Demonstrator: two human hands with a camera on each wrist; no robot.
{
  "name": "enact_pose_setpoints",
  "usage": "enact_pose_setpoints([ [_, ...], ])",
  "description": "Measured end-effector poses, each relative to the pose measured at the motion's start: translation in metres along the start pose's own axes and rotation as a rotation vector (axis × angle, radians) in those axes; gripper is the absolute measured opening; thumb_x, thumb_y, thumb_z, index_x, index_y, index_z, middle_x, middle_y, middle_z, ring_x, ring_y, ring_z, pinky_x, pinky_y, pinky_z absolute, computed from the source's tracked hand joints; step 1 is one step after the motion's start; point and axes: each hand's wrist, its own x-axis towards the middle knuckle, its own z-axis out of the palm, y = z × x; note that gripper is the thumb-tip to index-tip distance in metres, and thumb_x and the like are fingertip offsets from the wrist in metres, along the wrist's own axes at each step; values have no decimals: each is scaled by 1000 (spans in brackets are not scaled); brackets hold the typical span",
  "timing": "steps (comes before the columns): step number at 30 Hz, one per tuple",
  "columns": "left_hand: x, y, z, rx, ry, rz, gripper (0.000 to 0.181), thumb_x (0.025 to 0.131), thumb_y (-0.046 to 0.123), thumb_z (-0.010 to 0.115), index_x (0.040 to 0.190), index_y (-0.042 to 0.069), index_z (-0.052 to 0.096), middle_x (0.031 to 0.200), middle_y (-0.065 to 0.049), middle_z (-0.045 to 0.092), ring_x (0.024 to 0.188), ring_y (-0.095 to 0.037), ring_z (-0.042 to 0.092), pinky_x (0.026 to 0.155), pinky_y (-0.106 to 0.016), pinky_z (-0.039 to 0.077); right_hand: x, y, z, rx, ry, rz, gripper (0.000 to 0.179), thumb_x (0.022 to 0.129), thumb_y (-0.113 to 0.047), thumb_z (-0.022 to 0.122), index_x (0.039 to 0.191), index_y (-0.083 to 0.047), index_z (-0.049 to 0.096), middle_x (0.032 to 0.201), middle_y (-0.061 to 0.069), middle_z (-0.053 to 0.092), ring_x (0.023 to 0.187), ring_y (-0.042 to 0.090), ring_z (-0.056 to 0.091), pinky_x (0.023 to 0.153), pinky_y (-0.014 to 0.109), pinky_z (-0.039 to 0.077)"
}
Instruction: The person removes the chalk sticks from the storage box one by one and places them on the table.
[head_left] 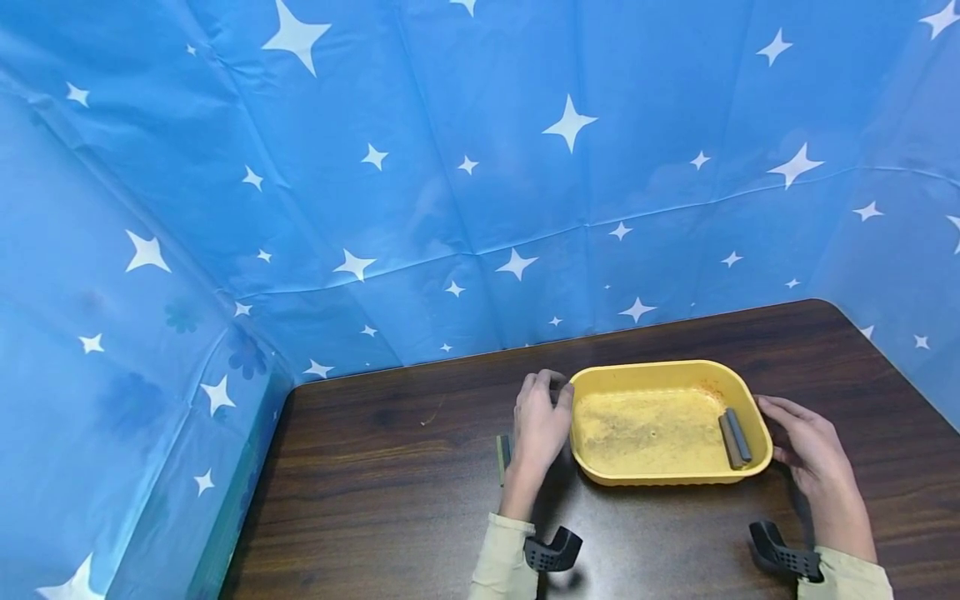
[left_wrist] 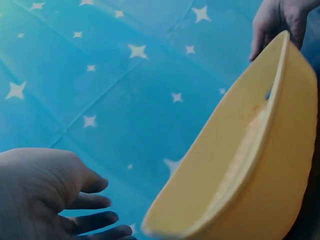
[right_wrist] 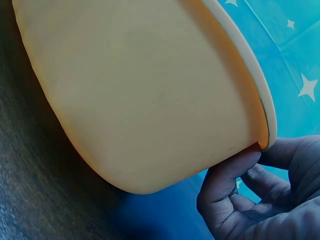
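I see the yellow tray (head_left: 667, 479) sitting on the dark table (head_left: 390, 492) with two gray sticks (head_left: 735, 437) inside, my right hand (head_left: 810, 450) touching its right end with its thumb, maybe pinching the rim, and my left hand (head_left: 540, 425) beside it, fingers loose.

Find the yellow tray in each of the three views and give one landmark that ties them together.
Head: the yellow tray stands on the dark table, lower centre right, between the left hand and the right hand.
Left wrist: it fills the right side, seen from its end, rim up.
Right wrist: its outer wall fills the upper left, the right hand's thumb at its rim.
Shared landmark: the blue star-patterned backdrop.
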Motion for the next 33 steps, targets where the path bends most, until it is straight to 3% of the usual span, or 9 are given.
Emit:
enact_pose_setpoints([
  [7, -2, 17, 34, -80, -93, 66, 21, 105, 15, 62, 119, 1, 69, 114, -10, 63, 99, -24, 67, 81, -31, 56, -1, -1, -1, 12, 4, -7, 29, 106, -30, 61, 81, -42, 71, 82, -18, 67, 71, 2, 67, 58, 24, 59],
  [14, -3, 29, 64, -59, -151, 44, 19, 103, 17, 65, 117, 5, 71, 114, -5, 65, 95, -13, 65, 80, -24, 53, 0, 1, -2, 21, -12, -19, 27, 106, -31, 60, 84, -41, 70, 83, -18, 68, 74, 2, 68, 61, 25, 60],
  [19, -3, 33, 76, -37, -178, 64, 19, 101, 16, 66, 114, 4, 72, 109, -7, 67, 96, -13, 65, 80, -24, 53, 0, 1, -2, 26, -28, -47, 25, 106, -32, 61, 86, -41, 72, 83, -16, 71, 73, 3, 70, 60, 25, 60],
  [27, -3, 38, 93, -124, -230, 42, 20, 101, 14, 66, 115, 1, 72, 104, -5, 71, 93, -10, 67, 79, -21, 54, -1, 0, -1, 36, -36, -49, 24, 106, -30, 61, 87, -39, 72, 84, -15, 70, 74, 4, 69, 61, 26, 60],
  [33, -5, 42, 106, -135, -278, 34, 21, 101, 14, 65, 115, 2, 72, 99, -1, 71, 88, -8, 65, 76, -20, 53, -1, -1, -3, 33, -30, -44, 25, 106, -30, 61, 87, -39, 73, 85, -16, 70, 74, 4, 69, 60, 26, 60],
])
